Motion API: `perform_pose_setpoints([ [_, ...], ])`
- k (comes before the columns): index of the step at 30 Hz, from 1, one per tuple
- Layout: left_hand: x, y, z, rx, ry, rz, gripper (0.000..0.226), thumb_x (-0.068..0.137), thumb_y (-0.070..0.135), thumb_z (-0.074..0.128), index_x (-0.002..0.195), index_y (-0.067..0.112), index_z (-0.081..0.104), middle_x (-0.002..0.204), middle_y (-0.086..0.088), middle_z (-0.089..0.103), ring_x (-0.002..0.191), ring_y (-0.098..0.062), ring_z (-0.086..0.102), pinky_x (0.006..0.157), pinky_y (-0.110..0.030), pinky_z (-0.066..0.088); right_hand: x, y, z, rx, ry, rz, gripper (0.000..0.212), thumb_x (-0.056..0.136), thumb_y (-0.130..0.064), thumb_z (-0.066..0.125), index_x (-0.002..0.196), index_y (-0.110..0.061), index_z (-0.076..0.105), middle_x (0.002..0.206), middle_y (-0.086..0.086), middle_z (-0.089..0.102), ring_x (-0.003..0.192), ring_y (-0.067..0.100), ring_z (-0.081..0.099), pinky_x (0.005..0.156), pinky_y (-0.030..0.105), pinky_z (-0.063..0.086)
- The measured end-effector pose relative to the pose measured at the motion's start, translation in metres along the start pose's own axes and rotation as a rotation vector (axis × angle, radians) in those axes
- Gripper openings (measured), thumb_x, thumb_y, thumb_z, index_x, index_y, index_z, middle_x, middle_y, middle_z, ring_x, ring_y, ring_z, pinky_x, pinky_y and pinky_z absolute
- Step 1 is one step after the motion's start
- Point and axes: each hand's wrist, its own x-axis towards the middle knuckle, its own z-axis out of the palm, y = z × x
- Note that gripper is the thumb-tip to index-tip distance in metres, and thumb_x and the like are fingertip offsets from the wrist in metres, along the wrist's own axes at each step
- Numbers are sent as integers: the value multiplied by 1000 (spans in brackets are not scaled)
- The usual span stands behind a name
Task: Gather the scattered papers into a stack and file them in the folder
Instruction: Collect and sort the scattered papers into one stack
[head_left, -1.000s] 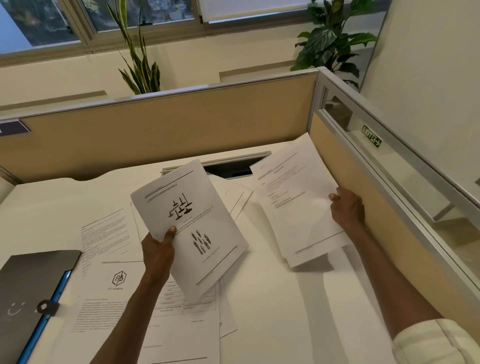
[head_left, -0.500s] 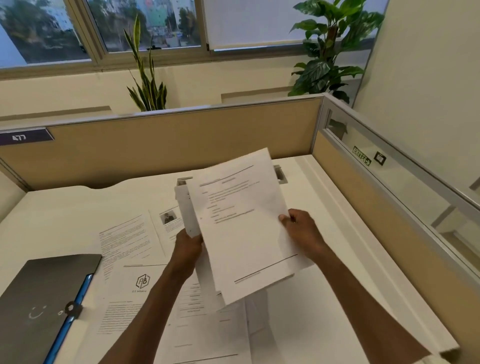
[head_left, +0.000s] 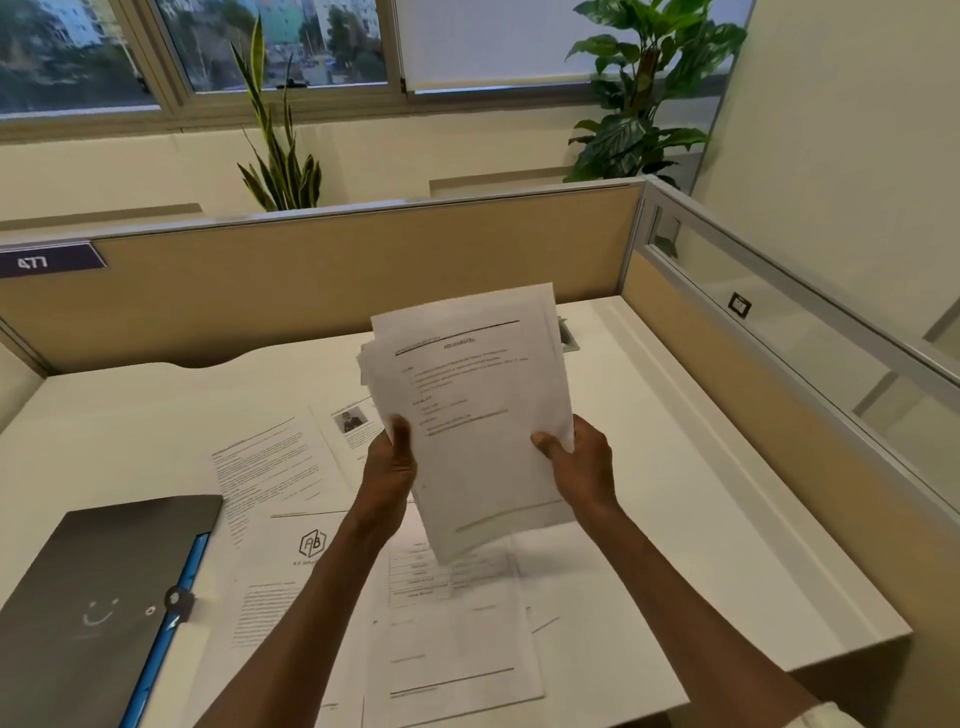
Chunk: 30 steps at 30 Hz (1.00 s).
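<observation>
Papers (head_left: 478, 415) pinched between left hand (head_left: 389, 467), right hand (head_left: 582, 462) grip

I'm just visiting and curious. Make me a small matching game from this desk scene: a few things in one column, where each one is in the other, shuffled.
Things:
1. dark folder
2. held stack of papers
3. sheet with the AB logo
4. sheet with a small photo

Places:
A. flat on the desk, beside the folder
B. at the desk's left edge, closed
C. lifted between both hands
D. on the desk, behind the left hand

Pairs: 1-B, 2-C, 3-A, 4-D
</observation>
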Motion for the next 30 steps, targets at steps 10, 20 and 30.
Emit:
perform_pose_setpoints([
  [10, -8, -30, -4, 187, 160, 41, 37, 67, 30, 90, 101, 29, 74, 99, 4, 78, 89, -17, 75, 65, -29, 61, -7, 32, 6, 197, -145, 69, 38, 72, -23, 84, 103, -29, 63, 98, -11, 71, 89, 4, 67, 68, 15, 55],
  [20, -16, -70, -2, 315, 222, -14, 38, 74, 21, 86, 108, 31, 70, 103, 5, 76, 94, -14, 72, 67, -26, 61, -6, 62, 9, 168, -250, 159, 37, 72, -12, 82, 98, -34, 65, 92, -15, 73, 84, -3, 68, 62, 9, 52],
  [30, 22, -59, 48, 200, 60, -195, 29, 85, 33, 75, 112, 25, 69, 105, 4, 77, 91, -12, 75, 67, -26, 60, 51, 66, -45, 60, -150, 171, 27, 76, -11, 79, 98, -21, 67, 94, -3, 73, 78, 6, 68, 64, 14, 53],
])
